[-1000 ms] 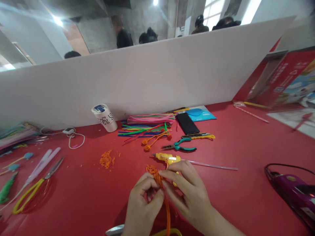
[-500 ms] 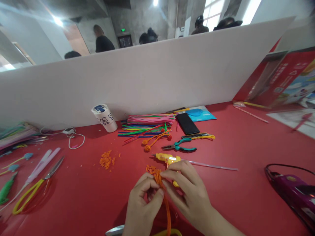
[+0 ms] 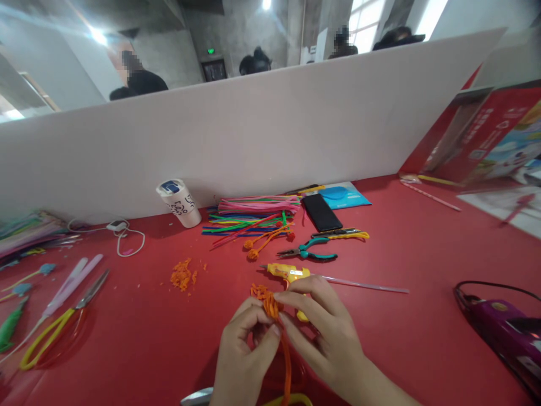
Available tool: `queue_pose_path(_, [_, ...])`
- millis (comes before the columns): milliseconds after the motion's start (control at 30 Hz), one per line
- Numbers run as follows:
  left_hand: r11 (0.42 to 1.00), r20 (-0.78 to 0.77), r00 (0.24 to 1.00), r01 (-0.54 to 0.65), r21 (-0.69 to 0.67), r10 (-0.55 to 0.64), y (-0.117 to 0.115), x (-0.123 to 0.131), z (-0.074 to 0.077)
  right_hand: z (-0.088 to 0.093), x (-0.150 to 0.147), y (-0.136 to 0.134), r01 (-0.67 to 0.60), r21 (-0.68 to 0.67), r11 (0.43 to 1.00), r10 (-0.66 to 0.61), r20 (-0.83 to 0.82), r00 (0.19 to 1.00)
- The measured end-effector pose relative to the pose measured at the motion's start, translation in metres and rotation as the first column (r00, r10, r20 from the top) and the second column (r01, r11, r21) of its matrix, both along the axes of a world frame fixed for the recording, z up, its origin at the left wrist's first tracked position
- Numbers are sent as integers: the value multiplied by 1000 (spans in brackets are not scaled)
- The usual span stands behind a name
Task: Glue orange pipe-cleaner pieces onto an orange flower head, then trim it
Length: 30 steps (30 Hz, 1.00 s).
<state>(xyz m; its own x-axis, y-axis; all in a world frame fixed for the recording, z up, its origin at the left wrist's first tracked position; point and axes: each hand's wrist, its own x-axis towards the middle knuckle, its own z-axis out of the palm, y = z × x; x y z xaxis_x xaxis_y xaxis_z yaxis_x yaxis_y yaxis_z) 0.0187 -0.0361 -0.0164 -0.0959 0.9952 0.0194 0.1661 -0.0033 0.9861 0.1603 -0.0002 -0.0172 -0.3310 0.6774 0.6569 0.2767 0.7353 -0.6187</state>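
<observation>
My left hand (image 3: 249, 349) pinches an orange pipe cleaner flower (image 3: 271, 308) between thumb and forefinger, just below its looped head. From there its long orange stem hangs down toward the lower edge of the view. The fingertips of my right hand (image 3: 327, 327) are closed on the right side of the looped head. Just beyond the fingers lies a small heap of orange cut pieces (image 3: 258, 291). Behind my right hand is a yellow glue gun (image 3: 291, 272), partly hidden, with a clear glue stick in it. Scissors lie partly covered beneath my hands.
Teal-handled pliers (image 3: 308, 251), a phone (image 3: 322, 212) and bundled pipe cleaners (image 3: 253, 217) lie farther back, near a white cup (image 3: 180, 203). Yellow-handled scissors (image 3: 63, 324) and orange scraps (image 3: 182, 275) are left. A purple device (image 3: 502, 321) stands right. A white partition (image 3: 253, 135) rises behind.
The looped orange head has turned and spread slightly between my fingers; both hands stay nearly in place. Behind the partition, a person in dark clothes has moved left.
</observation>
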Motion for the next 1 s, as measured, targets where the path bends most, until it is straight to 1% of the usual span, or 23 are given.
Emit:
queue_pose_path(67, [1000,12,1000,-8,-3,8,0,0,-1,0,0,0,18,-12,1000,-18,-20,1000])
queue_pose_path(133, [1000,38,999,-27,-16,28,0,0,-2,-1,1,0,43,-48,998,-47,-78,996])
queue_pose_path(167, [999,59,997,-47,-25,49,1,0,-2,-1,0,1,52,-89,995,-62,-109,992])
queue_pose_path(233, [992,129,984,-119,-39,123,2,0,-3,-1,-2,3,20,-259,966,-54,-125,991])
queue_pose_path(267, [986,175,971,-157,-50,163,3,0,-4,-1,-3,4,-28,-370,929,-16,-116,993])
queue_pose_path(300, [980,224,954,-189,-63,198,4,1,-4,-2,-5,5,-90,-485,870,43,-107,993])
queue_pose_path(367, [972,311,922,-216,-86,233,6,2,-5,-4,-10,6,-217,-669,710,159,-148,976])
queue_pose_path(433, [972,368,901,-204,-114,232,8,3,-5,-6,-13,6,-322,-764,559,186,-263,947])
queue_pose_path(500, [974,427,878,-163,-158,216,9,2,-4,-8,-15,5,-406,-804,434,145,-383,912])
queue_pose_path(533, [974,466,861,-126,-190,202,9,1,-3,-8,-15,4,-440,-810,388,120,-429,895])
queue_pose_path(567, [971,507,842,-77,-226,185,10,-1,-2,-9,-15,4,-466,-811,354,101,-463,881])
queue_pose_path(600, [965,544,822,-23,-260,166,10,-3,-1,-9,-15,3,-487,-809,330,92,-486,869])
queue_pose_path(667, [949,587,799,67,-307,133,10,-6,-1,-11,-15,4,-501,-808,310,102,-496,862])
queue_pose_path(700, [943,591,797,91,-321,125,10,-8,-1,-11,-14,4,-491,-815,308,117,-480,869])
queue_pose_path(733, [940,590,798,98,-326,121,11,-9,-1,-12,-14,4,-468,-823,322,137,-448,883])
queue_pose_path(767, [943,586,801,91,-320,122,11,-9,-1,-12,-14,5,-431,-826,363,157,-401,902])
queue_pose_path(800, [949,579,806,73,-308,126,10,-8,-1,-13,-14,5,-383,-816,433,175,-340,924])
queue_pose_path(833, [955,566,814,48,-293,132,10,-8,-1,-13,-14,5,-329,-787,522,186,-272,944])
queue_pose_path(900, [968,511,848,-11,-249,141,10,-6,-1,-12,-13,6,-233,-669,705,189,-140,972])
queue_pose_path(933, [974,472,871,-34,-222,138,9,-6,-1,-12,-12,6,-199,-600,775,187,-83,979])
queue_pose_path(967, [980,432,892,-49,-195,130,9,-5,0,-11,-11,7,-178,-537,824,189,-37,981])
queue_pose_path(1000, [985,396,910,-58,-165,120,8,-5,2,-11,-10,7,-169,-484,858,194,0,981])
